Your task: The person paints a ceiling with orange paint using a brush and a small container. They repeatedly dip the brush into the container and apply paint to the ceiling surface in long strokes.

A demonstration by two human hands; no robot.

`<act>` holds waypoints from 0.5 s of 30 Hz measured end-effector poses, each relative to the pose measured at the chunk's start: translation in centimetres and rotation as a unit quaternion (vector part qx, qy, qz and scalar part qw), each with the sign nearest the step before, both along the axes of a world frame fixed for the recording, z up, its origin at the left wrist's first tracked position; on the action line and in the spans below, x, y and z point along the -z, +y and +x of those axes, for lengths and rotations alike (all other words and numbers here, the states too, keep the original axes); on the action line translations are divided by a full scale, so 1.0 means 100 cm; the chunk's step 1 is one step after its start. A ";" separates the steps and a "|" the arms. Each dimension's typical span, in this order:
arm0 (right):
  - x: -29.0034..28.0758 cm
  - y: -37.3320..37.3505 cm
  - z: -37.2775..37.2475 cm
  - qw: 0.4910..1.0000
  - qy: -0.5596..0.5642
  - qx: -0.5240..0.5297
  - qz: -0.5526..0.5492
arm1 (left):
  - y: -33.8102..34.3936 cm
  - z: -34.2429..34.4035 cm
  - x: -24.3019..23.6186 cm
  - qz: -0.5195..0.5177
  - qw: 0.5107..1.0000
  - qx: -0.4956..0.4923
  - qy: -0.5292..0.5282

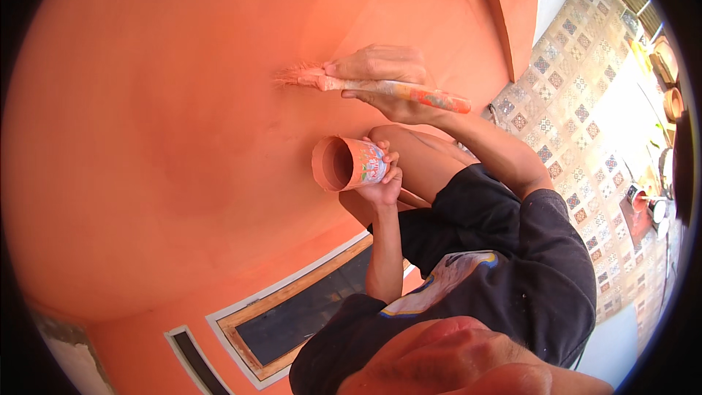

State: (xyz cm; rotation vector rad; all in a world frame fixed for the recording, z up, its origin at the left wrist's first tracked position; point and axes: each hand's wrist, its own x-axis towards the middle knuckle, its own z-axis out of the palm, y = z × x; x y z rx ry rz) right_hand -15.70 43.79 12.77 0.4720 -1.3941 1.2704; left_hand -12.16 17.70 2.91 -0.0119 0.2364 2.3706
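Against orange wall (146, 139), R hand (384, 77) grip closed round paintbrush (387, 89), L hand (384, 183) grip wrapped round paint cup (347, 164).

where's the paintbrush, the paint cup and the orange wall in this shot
paintbrush (387, 90), head view, on the paint-smeared handle under the fingers
paint cup (356, 163), head view, on its outer side wall
orange wall (161, 117), head view, on a bare painted stretch left of the bristles

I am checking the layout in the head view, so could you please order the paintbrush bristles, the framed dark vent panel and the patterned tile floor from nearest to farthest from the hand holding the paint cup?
From the left hand:
1. Paintbrush bristles, above it on the orange wall.
2. Framed dark vent panel, below it.
3. Patterned tile floor, far right.
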 end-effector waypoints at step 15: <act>-0.001 0.033 -0.018 0.968 -0.009 0.250 -0.028 | -0.003 0.001 0.001 -0.013 1.000 -0.006 -0.001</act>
